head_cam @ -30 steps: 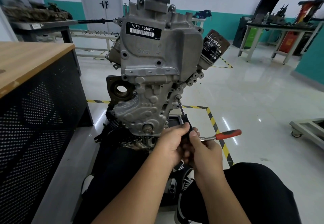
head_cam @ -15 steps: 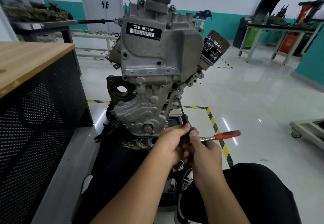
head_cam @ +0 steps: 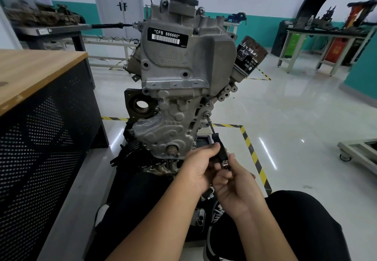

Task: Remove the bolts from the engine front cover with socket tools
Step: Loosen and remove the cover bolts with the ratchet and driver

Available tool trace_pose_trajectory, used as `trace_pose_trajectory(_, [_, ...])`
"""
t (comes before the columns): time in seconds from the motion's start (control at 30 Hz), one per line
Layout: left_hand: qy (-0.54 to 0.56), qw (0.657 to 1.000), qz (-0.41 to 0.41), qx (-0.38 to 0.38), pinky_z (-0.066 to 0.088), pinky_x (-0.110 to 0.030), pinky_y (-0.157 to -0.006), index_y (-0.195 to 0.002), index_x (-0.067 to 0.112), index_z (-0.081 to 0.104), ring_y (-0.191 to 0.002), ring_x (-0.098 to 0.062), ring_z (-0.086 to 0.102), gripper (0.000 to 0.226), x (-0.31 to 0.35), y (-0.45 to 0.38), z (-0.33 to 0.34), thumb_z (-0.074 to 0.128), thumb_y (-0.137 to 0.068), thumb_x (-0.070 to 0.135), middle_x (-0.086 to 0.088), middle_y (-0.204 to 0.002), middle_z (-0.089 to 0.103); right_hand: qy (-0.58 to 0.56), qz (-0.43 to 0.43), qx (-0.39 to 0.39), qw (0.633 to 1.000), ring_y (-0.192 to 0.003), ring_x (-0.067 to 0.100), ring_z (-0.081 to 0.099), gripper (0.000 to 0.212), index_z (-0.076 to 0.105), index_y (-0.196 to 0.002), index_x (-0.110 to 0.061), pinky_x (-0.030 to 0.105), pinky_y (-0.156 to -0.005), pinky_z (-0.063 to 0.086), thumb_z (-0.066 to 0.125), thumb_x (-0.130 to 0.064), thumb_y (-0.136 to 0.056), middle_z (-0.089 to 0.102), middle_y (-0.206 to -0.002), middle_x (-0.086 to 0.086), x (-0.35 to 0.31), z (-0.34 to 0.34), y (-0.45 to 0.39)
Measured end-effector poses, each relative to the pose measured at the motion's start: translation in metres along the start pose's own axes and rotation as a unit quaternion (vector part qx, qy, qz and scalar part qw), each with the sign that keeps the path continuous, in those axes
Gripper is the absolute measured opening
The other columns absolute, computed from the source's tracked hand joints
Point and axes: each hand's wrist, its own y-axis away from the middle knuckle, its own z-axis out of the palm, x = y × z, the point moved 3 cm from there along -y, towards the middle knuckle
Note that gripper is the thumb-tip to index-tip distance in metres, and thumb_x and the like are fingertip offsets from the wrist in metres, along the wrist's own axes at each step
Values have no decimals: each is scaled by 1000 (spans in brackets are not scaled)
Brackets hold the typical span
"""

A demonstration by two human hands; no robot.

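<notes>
Engine front cover (head_cam: 173, 122) stands upright on its stand, centre frame, a bolt (head_cam: 207, 115) on its right edge met by the tip of a black-handled socket driver (head_cam: 218, 146). Left hand (head_cam: 199, 166) curls around the handle; right hand (head_cam: 234, 181) pinches the metal end at its base. Judged step: loosening this bolt. Next, the tip must stay seated while the handle turns.

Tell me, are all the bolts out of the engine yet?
Not yet. Several cover holes look empty. The left hand holds a black extension seated on a bolt on the front cover; the right hand is at its end. Other bolts remain.
</notes>
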Motion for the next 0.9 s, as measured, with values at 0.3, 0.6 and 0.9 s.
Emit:
trace_pose_trajectory(0.3, [-9,1000,7,0,27,-14,-34,-79,13,74,-41,-17,55,25,-3,1,3,62,-98,25,-5,-82,73,464,-253,130,839,-66,31,72,23,71,-100,-8,43,-59,61,71,-30,-95,73,-74,12,-12,-10,-5])
trace_pose_trajectory(0.6, [-2,999,8,37,35,-18,-37,-96,6,71,-36,-19,45,13,-4,-2,2,65,-95,17,-11,-68,66,224,-100,67,967,-42,15,52,22,70,-97,0,24,-39,43,66,-21,-100,60,-60,13,-11,-9,-3])
trace_pose_trajectory(0.9, [8,999,-7,31,44,-22,-35,-114,0,70,-46,-20,49,28,-4,-4,1,64,-97,21,-4,-51,54,-28,26,8,999,-39,6,47,24,66,-111,-2,16,-36,39,63,-24,-100,58,-66,13,-7,-1,1])
